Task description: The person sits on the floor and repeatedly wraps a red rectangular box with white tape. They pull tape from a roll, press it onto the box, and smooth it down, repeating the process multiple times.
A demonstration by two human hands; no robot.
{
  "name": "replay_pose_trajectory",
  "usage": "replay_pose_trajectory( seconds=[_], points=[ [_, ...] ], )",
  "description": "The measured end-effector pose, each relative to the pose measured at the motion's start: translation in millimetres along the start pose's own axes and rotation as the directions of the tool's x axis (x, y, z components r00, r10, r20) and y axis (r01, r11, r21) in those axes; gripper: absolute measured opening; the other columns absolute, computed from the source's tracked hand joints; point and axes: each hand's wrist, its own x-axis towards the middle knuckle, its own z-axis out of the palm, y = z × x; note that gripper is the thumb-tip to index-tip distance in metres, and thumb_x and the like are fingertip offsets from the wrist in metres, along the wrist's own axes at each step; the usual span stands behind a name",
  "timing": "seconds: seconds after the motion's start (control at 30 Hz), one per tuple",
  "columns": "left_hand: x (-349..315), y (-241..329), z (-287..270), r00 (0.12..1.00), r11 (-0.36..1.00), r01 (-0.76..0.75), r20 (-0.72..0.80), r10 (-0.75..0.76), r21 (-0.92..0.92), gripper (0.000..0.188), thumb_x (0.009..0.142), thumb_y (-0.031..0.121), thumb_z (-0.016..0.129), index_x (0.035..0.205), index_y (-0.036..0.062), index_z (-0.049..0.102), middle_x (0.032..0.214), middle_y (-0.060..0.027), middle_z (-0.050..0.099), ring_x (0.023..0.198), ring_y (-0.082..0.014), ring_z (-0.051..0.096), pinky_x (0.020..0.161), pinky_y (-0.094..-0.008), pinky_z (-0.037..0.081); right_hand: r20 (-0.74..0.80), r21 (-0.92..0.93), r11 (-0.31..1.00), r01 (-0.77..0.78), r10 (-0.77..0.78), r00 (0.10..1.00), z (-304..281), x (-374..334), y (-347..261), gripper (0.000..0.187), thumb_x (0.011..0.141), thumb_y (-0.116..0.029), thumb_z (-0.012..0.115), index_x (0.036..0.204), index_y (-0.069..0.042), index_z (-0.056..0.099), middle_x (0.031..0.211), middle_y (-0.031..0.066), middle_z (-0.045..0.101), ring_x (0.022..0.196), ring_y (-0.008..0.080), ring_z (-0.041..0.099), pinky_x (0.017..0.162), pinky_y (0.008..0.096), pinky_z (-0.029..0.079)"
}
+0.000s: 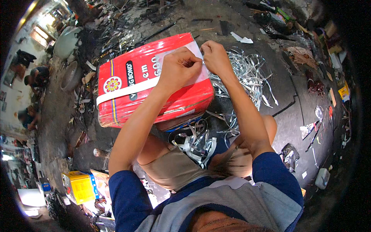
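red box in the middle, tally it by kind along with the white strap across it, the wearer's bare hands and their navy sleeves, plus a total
Red box: 1
White strap: 1
Bare hands: 2, left hand and right hand
Navy sleeves: 2, left sleeve and right sleeve
Total: 6
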Motion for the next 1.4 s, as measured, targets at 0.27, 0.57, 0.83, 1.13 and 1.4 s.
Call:
replay_pose_trajectory(
  seconds=[0.27, 0.57, 0.83, 1.13, 1.4],
  points=[
    [6, 1, -3, 0.996, 0.996, 0.074, 0.044, -0.076, 0.044, 0.006, 0.08, 0.004, 0.072, 0.084, 0.0002, 0.073, 0.083, -0.0056, 0.069, 0.071, -0.009, 0.064, 0.062, -0.0239, 0.053, 0.007, 0.11, 0.965, -0.237, 0.238, 0.971, 73, -41, 132, 0.027, 0.091, -0.019, 0.056, 0.087, 0.005, 0.068, 0.091, 0.0297, 0.067, 0.089, 0.0455, 0.065, 0.079, 0.0488, 0.05],
    [8, 2, -5, 0.993, 0.992, 0.112, 0.015, -0.113, 0.059, 0.002, 0.078, 0.003, 0.073, 0.08, 0.0018, 0.073, 0.08, -0.0041, 0.068, 0.07, -0.0079, 0.063, 0.059, -0.0221, 0.05, 0.114, -0.156, 0.852, -0.499, 0.517, 0.848, 137, -113, 259, 0.025, 0.085, -0.019, 0.058, 0.084, 0.005, 0.066, 0.093, 0.0307, 0.067, 0.093, 0.0454, 0.066, 0.082, 0.0512, 0.051],
    [5, -2, -4, 0.996, 0.997, 0.079, 0.03, -0.08, 0.009, 0.005, 0.078, -0.003, 0.07, 0.082, -0.0016, 0.073, 0.083, -0.0063, 0.068, 0.073, -0.0089, 0.062, 0.063, -0.0216, 0.048, 0.123, -0.259, 0.698, -0.667, 0.709, 0.694, 153, -150, 302, 0.033, 0.083, -0.019, 0.061, 0.105, 0.007, 0.062, 0.102, 0.0319, 0.067, 0.101, 0.0467, 0.065, 0.089, 0.0509, 0.052],
    [8, 1, -4, 0.999, 0.997, -0.024, 0.031, 0.022, 0.074, 0.009, 0.078, 0.003, 0.073, 0.086, 0.0032, 0.077, 0.08, -0.005, 0.069, 0.068, -0.0108, 0.064, 0.059, -0.0236, 0.051, 0.104, -0.507, 0.654, -0.562, 0.694, 0.713, 124, -151, 295, 0.045, 0.089, -0.026, 0.059, 0.117, 0.008, 0.055, 0.113, 0.0307, 0.066, 0.107, 0.0464, 0.065, 0.092, 0.0523, 0.052],
    [6, 4, -10, 0.94, 0.909, -0.328, 0.187, 0.286, 0.256, 0.021, 0.078, -0.001, 0.071, 0.098, 0.0051, 0.075, 0.092, -0.0096, 0.069, 0.08, -0.0213, 0.068, 0.069, -0.0301, 0.054, 0.035, -0.536, 0.597, -0.597, 0.723, 0.69, 113, -154, 322, 0.037, 0.096, -0.018, 0.042, 0.119, 0.008, 0.054, 0.112, 0.0275, 0.068, 0.105, 0.0419, 0.067, 0.091, 0.0517, 0.054]
  ],
)
